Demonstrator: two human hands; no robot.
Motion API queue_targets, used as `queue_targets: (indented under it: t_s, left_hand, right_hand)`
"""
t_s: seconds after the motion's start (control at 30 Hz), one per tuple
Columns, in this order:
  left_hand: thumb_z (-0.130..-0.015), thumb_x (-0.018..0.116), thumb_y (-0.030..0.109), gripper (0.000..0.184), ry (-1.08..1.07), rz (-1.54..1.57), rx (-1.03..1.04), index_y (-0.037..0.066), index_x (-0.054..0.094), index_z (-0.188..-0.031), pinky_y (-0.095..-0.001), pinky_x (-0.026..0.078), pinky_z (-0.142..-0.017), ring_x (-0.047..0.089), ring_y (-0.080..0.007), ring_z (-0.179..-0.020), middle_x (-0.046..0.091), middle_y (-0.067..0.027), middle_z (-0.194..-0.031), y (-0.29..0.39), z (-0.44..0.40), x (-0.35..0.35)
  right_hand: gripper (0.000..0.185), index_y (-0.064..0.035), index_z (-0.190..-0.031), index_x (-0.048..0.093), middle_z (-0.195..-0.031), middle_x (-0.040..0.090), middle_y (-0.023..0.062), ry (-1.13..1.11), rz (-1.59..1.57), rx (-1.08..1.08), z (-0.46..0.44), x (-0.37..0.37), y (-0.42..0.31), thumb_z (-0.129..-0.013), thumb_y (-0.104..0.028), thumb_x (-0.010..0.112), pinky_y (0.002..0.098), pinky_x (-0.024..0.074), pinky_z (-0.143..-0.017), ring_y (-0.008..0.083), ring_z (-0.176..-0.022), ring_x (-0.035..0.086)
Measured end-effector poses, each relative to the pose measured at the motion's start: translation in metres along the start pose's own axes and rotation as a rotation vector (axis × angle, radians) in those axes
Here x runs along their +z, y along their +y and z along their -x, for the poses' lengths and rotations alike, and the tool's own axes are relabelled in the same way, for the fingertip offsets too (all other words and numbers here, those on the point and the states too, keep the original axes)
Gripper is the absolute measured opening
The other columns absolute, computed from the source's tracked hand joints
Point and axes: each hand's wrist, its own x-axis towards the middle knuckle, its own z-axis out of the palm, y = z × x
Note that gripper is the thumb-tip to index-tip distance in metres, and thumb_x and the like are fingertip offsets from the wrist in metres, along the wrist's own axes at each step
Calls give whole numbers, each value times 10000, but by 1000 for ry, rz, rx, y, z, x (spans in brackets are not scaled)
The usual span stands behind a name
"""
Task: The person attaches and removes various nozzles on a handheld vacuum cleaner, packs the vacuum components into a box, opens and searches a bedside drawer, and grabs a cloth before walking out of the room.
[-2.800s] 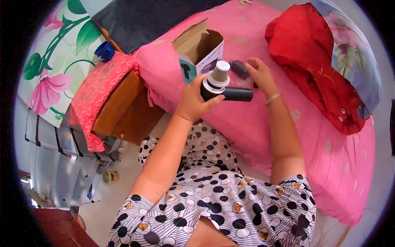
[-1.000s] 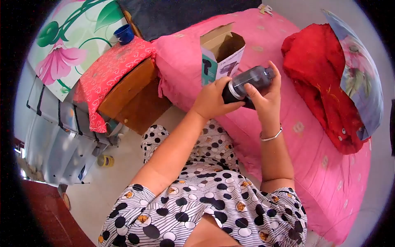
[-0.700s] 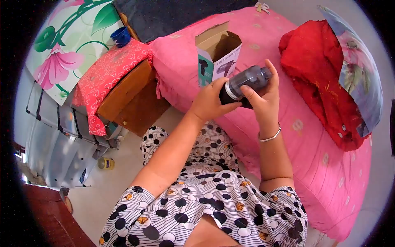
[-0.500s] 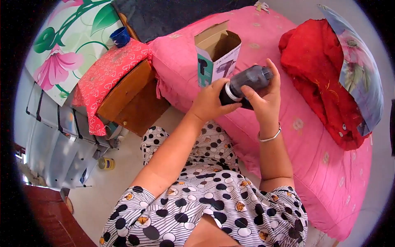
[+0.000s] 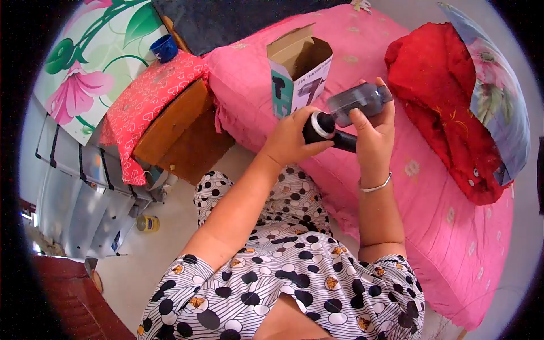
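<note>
My left hand (image 5: pixel 289 139) is wrapped round the black body of a handheld vacuum cleaner (image 5: pixel 345 141). Its open end shows a white ring and a dark filter inside. In my right hand (image 5: pixel 374 130) is the smoky, see-through dust cup (image 5: pixel 358 104), held between thumb and fingers and tilted. A small gap lies between the cup and the vacuum body. Just behind my hands, on the bed, an open cardboard box (image 5: pixel 309 90) stands upright with a vacuum cleaner printed on its side.
A pink bedspread (image 5: pixel 419 226) covers the bed in front of me. At the right lie a red cloth (image 5: pixel 430 102) and a flowered pillow (image 5: pixel 490 96). To the left are a wooden cabinet (image 5: pixel 175 133), a blue cup (image 5: pixel 164 49) and a yellow-labelled jar (image 5: pixel 148 223) on the floor.
The dust cup has come away from the vacuum body, moving up and right in my right hand. The filter inside the body now shows. My left hand stays nearly in place.
</note>
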Motion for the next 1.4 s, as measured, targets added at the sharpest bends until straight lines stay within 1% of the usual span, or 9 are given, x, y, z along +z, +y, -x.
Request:
queue_targets:
  t_s: [0.3, 0.37, 0.8, 0.9, 1.07, 1.1, 1.17, 1.33, 1.4]
  left_hand:
    - [-675, 835, 207, 615, 5, -26, 35, 50, 515, -1178, -343, 496, -844, 632, -232, -963, 634, -110, -1022, -3, 1, 0]
    - [-675, 835, 217, 624, 9, -45, 41, 50, 512, -1182, -345, 497, -843, 632, -238, -962, 632, -113, -1023, -4, 2, 1]
    - [-659, 839, 276, 654, 10, -93, 91, 62, 509, -1181, -369, 487, -844, 623, -287, -965, 617, -134, -1027, -6, 2, 2]
    - [-657, 839, 283, 649, 2, -113, 77, 56, 514, -1171, -369, 480, -853, 618, -285, -974, 613, -134, -1037, -7, 4, 4]
    - [-678, 815, 285, 595, -59, -9, 36, 52, 522, -1140, -364, 462, -878, 602, -273, -983, 608, -125, -1029, -13, 6, 8]
    - [-678, 815, 285, 595, -67, -8, 37, 52, 522, -1140, -364, 462, -878, 602, -273, -983, 608, -125, -1029, -14, 7, 10]
    - [-682, 811, 279, 585, -56, -47, 35, 49, 520, -1136, -363, 463, -873, 604, -273, -966, 606, -124, -1014, -15, 7, 11]
    - [-708, 796, 269, 607, -25, -52, 96, 24, 490, -1171, -364, 449, -896, 584, -282, -989, 590, -131, -1039, -27, 5, 22]
    - [-707, 799, 271, 613, -33, -33, 90, 25, 486, -1173, -368, 448, -896, 583, -286, -988, 589, -132, -1039, -25, 4, 30]
  right_hand:
    - [497, -45, -1343, 395, -1141, 575, 100, 74, -229, 140, -5, -7, 0, -880, -34, 575, 336, 529, -824, 213, -988, 612]
    - [393, -39, -1307, 434, -1272, 531, 134, 31, -311, 184, -7, -17, 7, -940, -143, 532, 414, 469, -947, 254, -1120, 565]
    - [309, -58, -1227, 499, -1189, 578, 114, -17, -586, 335, -10, -40, 24, -974, -231, 466, 448, 460, -943, 259, -1108, 570]
    - [293, -53, -1194, 497, -1116, 601, 106, 52, -379, 201, -16, -45, 26, -929, -160, 565, 386, 514, -876, 252, -964, 625]
    - [643, -31, -1298, 448, -1137, 575, 129, 174, 1172, -495, -36, -95, 40, -752, -171, 756, 385, 476, -891, 288, -1007, 596]
    - [643, -31, -1298, 448, -1137, 575, 129, 182, 1175, -492, -34, -114, 53, -752, -171, 756, 385, 476, -891, 288, -1007, 596]
    - [595, -13, -1256, 488, -1168, 545, 137, 135, 1013, 114, -36, -142, 75, -741, -151, 753, 342, 452, -906, 233, -1057, 550]
    - [578, -6, -1261, 472, -1128, 578, 113, 292, 824, -45, -30, -146, 64, -789, -214, 732, 339, 472, -885, 221, -1011, 578]
    - [521, -4, -1243, 483, -1116, 585, 108, 315, 604, 87, -24, -154, 69, -822, -215, 706, 341, 481, -876, 218, -996, 587]
